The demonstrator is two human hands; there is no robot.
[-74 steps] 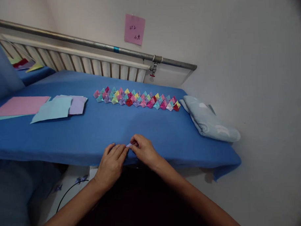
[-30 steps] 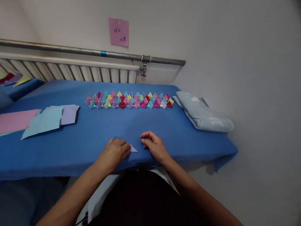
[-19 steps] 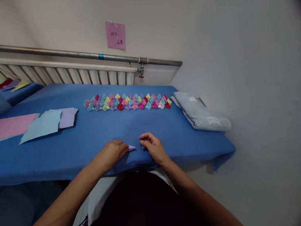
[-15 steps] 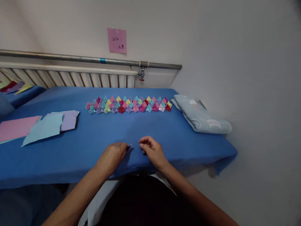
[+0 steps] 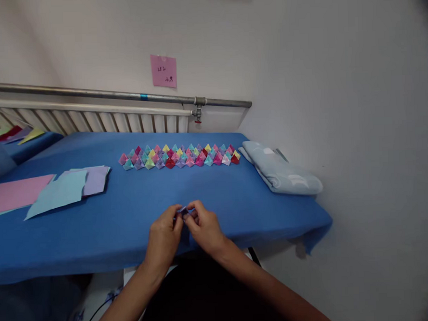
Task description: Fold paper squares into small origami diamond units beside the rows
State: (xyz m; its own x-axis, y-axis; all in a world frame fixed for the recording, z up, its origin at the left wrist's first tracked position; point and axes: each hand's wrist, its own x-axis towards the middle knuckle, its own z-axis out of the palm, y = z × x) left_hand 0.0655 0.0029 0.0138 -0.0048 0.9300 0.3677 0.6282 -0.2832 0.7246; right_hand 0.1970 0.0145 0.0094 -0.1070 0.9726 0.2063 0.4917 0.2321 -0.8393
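Observation:
A small piece of folded purple paper [image 5: 184,211] is pinched between my two hands, close to the front edge of the blue cloth. My left hand [image 5: 165,232] has thumb and fingers closed on its left side. From the right, my right hand [image 5: 204,228] grips the same paper with thumb and fingertips; much of the paper is hidden by the fingers. Beyond my hands, several small folded paper pieces [image 5: 181,163] in many colours stand in close rows.
Loose sheets lie at the left: pink paper [image 5: 20,193], torn-edged light blue paper [image 5: 57,194] and lilac paper [image 5: 95,180]. A folded pale blanket [image 5: 282,170] rests at the right by the wall. Behind the blue-covered surface [image 5: 114,229] run a radiator [image 5: 128,120] and a metal pipe [image 5: 109,95].
My right hand has come left to meet my left hand, and both now grip the purple paper. Earlier only the left held it. The view has tilted up slightly.

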